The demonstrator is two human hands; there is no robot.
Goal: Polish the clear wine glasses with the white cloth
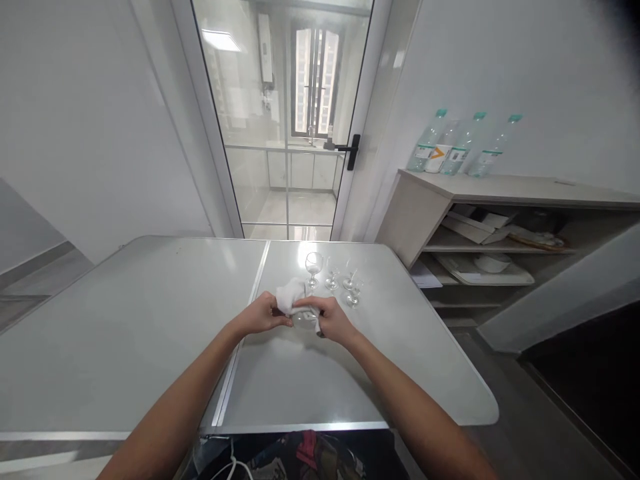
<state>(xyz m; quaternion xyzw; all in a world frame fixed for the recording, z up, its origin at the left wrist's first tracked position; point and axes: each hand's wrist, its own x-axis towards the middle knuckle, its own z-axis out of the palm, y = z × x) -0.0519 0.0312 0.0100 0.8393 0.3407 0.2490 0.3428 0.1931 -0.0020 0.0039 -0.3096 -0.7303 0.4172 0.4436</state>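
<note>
Both my hands meet over the middle of a white table [150, 333]. My left hand [261, 315] is closed on a white cloth [290, 295]. My right hand [330, 319] is closed around a small clear glass [303, 319], with the cloth wrapped over part of it. Just beyond my hands stand several small stemmed glasses: the tallest wine glass [314, 267] at the left, two smaller glasses [331, 278] beside it, and another small glass [353, 297] nearest my right hand.
A glass door [285, 120] with a black handle [353, 151] stands behind the table. At the right, a low shelf unit [500, 193] carries three plastic bottles [463, 143] on top and papers and trays inside. The table's right edge borders a gap to the shelf.
</note>
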